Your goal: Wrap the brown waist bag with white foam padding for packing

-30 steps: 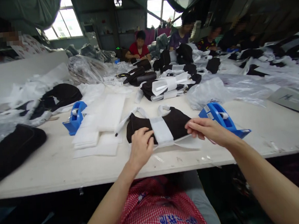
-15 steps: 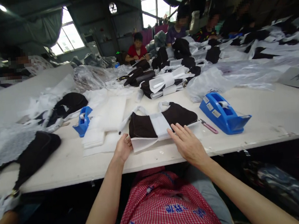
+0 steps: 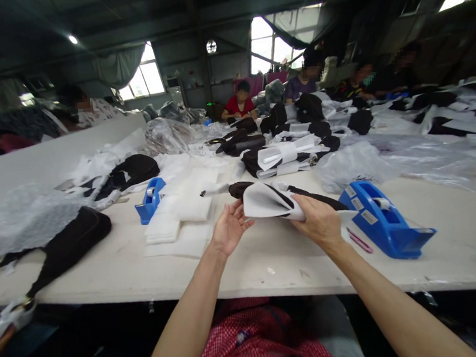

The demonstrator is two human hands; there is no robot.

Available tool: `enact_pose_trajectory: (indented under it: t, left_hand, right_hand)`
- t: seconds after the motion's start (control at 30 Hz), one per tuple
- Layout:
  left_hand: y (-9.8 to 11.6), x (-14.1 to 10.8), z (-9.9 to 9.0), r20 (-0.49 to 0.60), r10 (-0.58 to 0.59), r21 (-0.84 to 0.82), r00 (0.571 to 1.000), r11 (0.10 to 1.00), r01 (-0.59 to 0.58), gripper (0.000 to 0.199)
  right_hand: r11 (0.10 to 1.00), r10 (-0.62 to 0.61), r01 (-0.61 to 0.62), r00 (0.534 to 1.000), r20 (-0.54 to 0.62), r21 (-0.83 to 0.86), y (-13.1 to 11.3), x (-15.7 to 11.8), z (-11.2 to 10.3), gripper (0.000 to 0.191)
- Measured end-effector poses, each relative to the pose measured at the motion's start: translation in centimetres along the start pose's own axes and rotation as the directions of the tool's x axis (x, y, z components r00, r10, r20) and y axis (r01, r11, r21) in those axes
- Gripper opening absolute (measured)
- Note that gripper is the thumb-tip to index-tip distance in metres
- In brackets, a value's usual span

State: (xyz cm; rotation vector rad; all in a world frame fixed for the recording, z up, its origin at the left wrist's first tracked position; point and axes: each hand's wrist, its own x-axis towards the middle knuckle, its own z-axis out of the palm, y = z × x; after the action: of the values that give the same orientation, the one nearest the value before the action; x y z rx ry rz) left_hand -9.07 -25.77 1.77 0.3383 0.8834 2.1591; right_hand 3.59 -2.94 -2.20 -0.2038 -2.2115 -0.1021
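Observation:
A dark brown bag (image 3: 317, 198) with a white foam sheet (image 3: 263, 203) on it is tipped up off the table's front part. The sheet's near side curls into a fold facing me. My right hand (image 3: 320, 219) is closed around the bag's right part, thumb on the white sheet. At the left end, my left hand (image 3: 228, 229) has its fingers apart and palm up, with fingertips close to the sheet's edge; whether they touch it I cannot tell. Beside my right wrist lie pink-handled snips (image 3: 360, 241).
Blue tape dispensers stand at right (image 3: 386, 226) and left (image 3: 151, 200). White foam sheets (image 3: 178, 217) are stacked left of the bag. Wrapped bags (image 3: 288, 154) are piled behind it, with clear plastic (image 3: 353, 163) beside them. Another dark bag (image 3: 76, 237) hangs over the left edge. Several people sit farther back.
The bag was lying flat with both hands at its front edge. It is now lifted and tilted, gripped by my right hand, while my left hand has turned palm up. The view has shifted.

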Motion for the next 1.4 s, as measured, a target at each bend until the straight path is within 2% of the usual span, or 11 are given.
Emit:
enact_pose_trajectory:
  t: [0.17,0.23,0.3,0.4,0.53,0.67,0.8,0.97,1.13,1.27,1.4]
  left_hand:
    - [-0.4,-0.4,-1.6,0.084,-0.142,0.269,0.986,0.956,0.115,0.042]
    - [-0.9,-0.5,-2.6,0.062,-0.200,0.350,0.978,0.922,0.166,0.045]
    - [-1.4,-0.3,-3.5,0.027,-0.231,0.382,0.973,0.901,0.204,0.048]
    - [-2.1,0.5,-4.0,-0.043,-0.238,0.377,0.970,0.895,0.236,0.050]
    - [-2.8,1.7,-3.3,-0.049,-0.247,0.319,0.968,0.914,0.250,0.054]
    - [-3.4,1.9,-1.5,0.086,-0.202,0.270,0.976,0.947,0.172,0.058]
    - [-4.2,1.4,0.1,0.204,-0.080,0.264,0.976,0.964,0.024,0.059]
    - [-5.4,1.2,0.5,0.089,0.012,0.286,0.996,0.958,-0.037,0.056]
    - [-5.6,1.4,0.0,0.028,0.050,0.284,0.998,0.957,-0.056,0.054]
    - [-5.8,1.5,-0.4,-0.017,0.068,0.259,0.998,0.964,-0.061,0.055]
    - [-6.4,1.8,-0.9,-0.035,0.137,0.227,0.990,0.966,-0.126,0.059]
  right_hand:
    - [0.950,0.280,-0.255,0.951,-0.134,0.182,2.0,3.3,-2.4,0.049]
    - [0.846,0.497,-0.432,0.850,-0.172,0.311,2.3,4.2,-3.4,0.054]
    - [0.666,0.703,-0.556,0.691,-0.169,0.498,2.2,4.9,-4.2,0.056]
    - [0.319,0.881,-0.459,0.465,-0.081,0.829,1.7,5.7,-4.4,0.057]
    - [-0.048,0.944,-0.168,0.314,0.100,0.985,0.9,5.4,-3.4,0.051]
    - [-0.242,0.916,-0.095,0.304,0.260,0.966,0.6,3.3,-2.3,0.047]
    - [-0.300,0.903,-0.083,0.297,0.311,0.950,0.5,0.8,-1.3,0.047]
    - [-0.347,0.881,-0.093,0.309,0.358,0.933,-0.1,-1.6,0.3,0.042]
    - [-0.442,0.856,-0.075,0.264,0.445,0.894,-0.9,-3.4,2.1,0.043]
    - [-0.429,0.835,-0.108,0.331,0.439,0.897,-1.4,-4.8,3.4,0.041]
    - [-0.456,0.821,-0.115,0.327,0.467,0.882,-1.7,-5.9,4.4,0.042]
